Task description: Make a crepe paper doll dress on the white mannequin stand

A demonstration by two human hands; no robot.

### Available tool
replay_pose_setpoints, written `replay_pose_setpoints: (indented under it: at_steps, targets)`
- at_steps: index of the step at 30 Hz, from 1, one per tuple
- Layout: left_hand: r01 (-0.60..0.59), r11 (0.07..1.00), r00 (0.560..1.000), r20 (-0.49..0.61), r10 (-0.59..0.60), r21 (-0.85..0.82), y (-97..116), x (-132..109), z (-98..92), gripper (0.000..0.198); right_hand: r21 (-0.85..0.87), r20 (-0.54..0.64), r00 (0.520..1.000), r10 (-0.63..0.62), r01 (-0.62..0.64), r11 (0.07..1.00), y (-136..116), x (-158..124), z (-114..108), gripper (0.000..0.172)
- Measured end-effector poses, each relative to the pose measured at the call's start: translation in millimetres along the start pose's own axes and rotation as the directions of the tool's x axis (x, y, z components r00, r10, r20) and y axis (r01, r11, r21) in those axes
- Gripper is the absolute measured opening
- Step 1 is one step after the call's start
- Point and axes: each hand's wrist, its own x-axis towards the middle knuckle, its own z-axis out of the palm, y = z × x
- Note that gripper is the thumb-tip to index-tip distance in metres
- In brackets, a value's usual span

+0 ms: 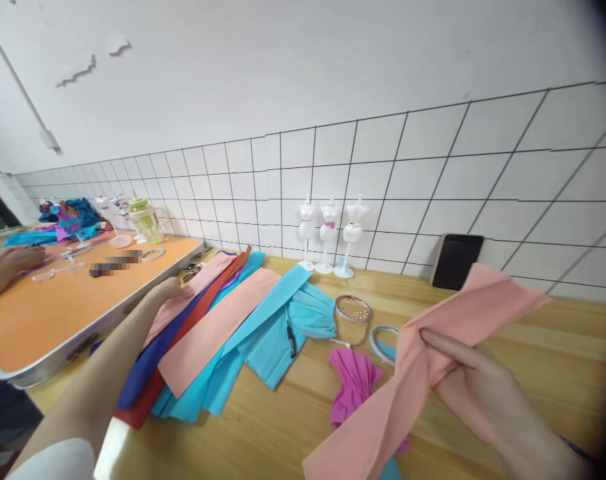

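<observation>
My right hand (pixel 475 383) is closed on a long pink crepe paper strip (pixel 407 393), lifted above the wooden table (pixel 557 360). My left hand (pixel 170 290) reaches far left and rests on a pile of crepe paper strips (pixel 207 333) in pink, red, dark blue and light blue; its fingers are mostly hidden. A pleated magenta paper piece (pixel 353 383) lies under the held strip. A pleated light blue piece (pixel 310 313) and a black pen (pixel 291 337) lie on the pile's right side.
Three small white mannequin stands (pixel 329 233) stand by the tiled wall. Tape rolls (pixel 353 309) and a dark phone (pixel 455 261) are behind. An orange table (pixel 37 307) at left holds a green bottle (pixel 145 219); another person's hands (pixel 13 260) work there.
</observation>
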Motion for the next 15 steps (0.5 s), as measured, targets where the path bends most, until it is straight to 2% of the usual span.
replay_pose_setpoints:
  at_steps: [3, 8, 12, 15]
  targets:
    - [-0.075, 0.996, 0.992, -0.093, 0.080, 0.051, 12.7, -6.1, 6.2, 0.035, 0.013, -0.006, 1.000, -0.019, 0.019, 1.000, -1.1, -0.2, -2.3, 0.036]
    - [-0.205, 0.975, 0.979, 0.002, 0.205, 0.085, 21.7, -13.9, 13.5, 0.032, 0.021, 0.009, 1.000, -0.019, 0.019, 1.000, -0.2, -1.3, -3.8, 0.036]
    - [-0.220, 0.969, 0.975, 0.060, 0.214, 0.117, 18.6, -13.3, 5.3, 0.034, 0.005, 0.016, 1.000, -0.016, 0.016, 1.000, 0.0, -3.5, -1.8, 0.035]
    - [-0.206, 0.967, 0.978, 0.044, 0.202, 0.149, 20.0, -12.0, 4.5, 0.033, 0.002, 0.014, 1.000, -0.014, 0.014, 1.000, -2.3, -5.6, 1.4, 0.034]
